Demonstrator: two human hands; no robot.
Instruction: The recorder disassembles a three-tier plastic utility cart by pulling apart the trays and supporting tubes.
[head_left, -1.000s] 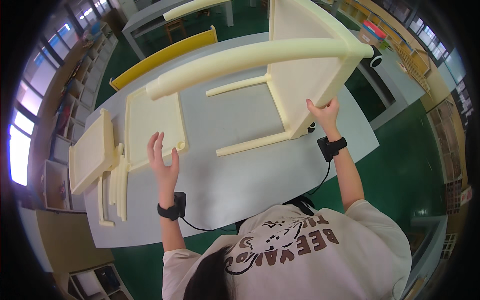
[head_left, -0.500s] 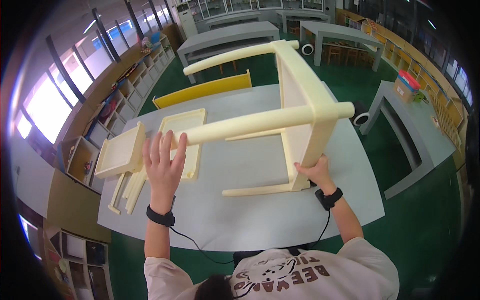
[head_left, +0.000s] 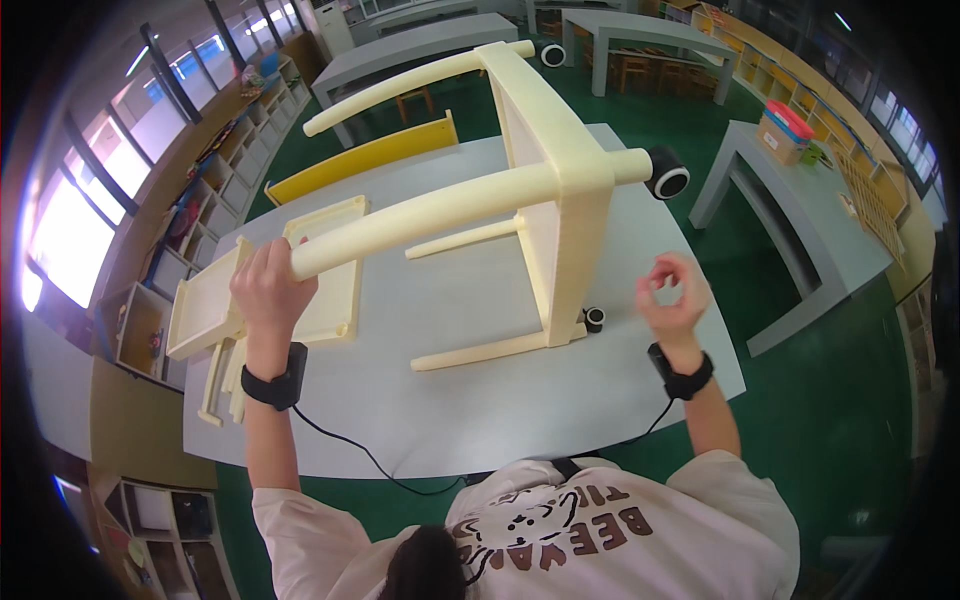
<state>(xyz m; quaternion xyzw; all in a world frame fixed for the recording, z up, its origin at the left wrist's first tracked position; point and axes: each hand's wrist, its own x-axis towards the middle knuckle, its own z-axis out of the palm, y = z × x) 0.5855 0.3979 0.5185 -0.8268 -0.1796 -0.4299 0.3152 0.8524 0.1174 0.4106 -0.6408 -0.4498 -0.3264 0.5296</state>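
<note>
Clutching a cream chair leg (head_left: 420,215), left hand (head_left: 268,290); right hand (head_left: 672,298) loosely curled, empty.

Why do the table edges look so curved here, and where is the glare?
Head view: the fisheye lens bends the grey table edge and blackens the corners; windows at the left blow out white; the left hand gripping the cream chair leg stays sharp, as does the right hand.

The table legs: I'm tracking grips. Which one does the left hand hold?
The long near leg, gripped at its end by the left hand; the others stand untouched.
</note>
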